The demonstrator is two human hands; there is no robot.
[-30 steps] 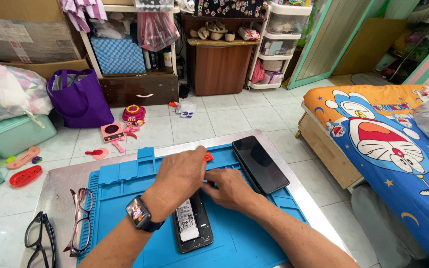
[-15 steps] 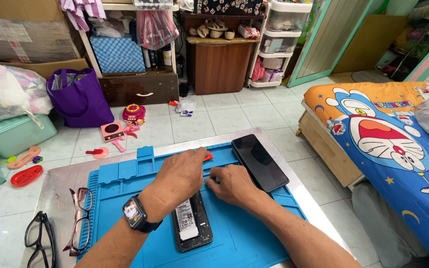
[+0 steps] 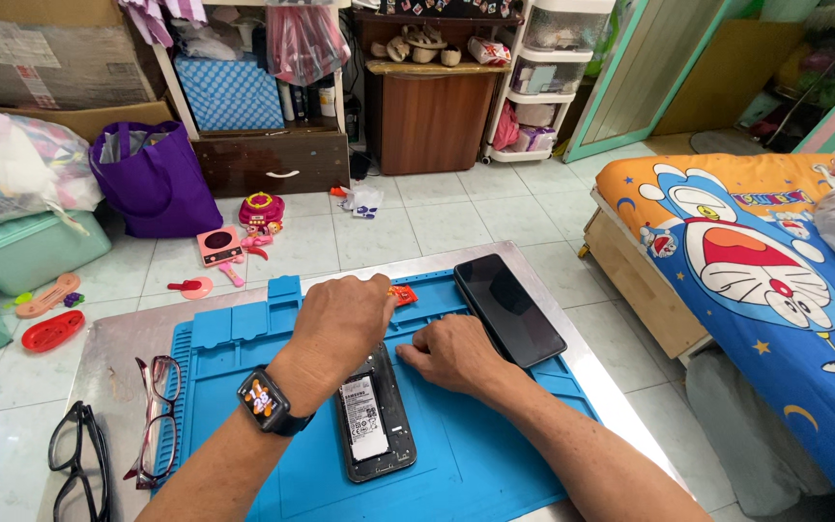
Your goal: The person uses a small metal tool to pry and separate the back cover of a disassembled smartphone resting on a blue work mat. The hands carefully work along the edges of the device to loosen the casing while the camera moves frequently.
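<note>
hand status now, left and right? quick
Left hand: curled, palm down at the top end of the opened phone; whether it grips anything cannot be told.
Right hand: fingers bent, pressing on the blue mat beside the phone; holds nothing visible.

Two hands work over one blue mat [image 3: 495, 454] on the tabletop [image 3: 118, 358]: the left hand [image 3: 340, 324] and the right hand [image 3: 451, 353]. Two phones lie there: one opened phone [image 3: 371, 416] showing its battery, and one dark-screened phone [image 3: 509, 309]. Two pairs of glasses rest at the left, one red-framed pair [image 3: 155, 420] and one black-framed pair [image 3: 79, 464]. One smartwatch [image 3: 265, 401] sits on the left wrist.
</note>
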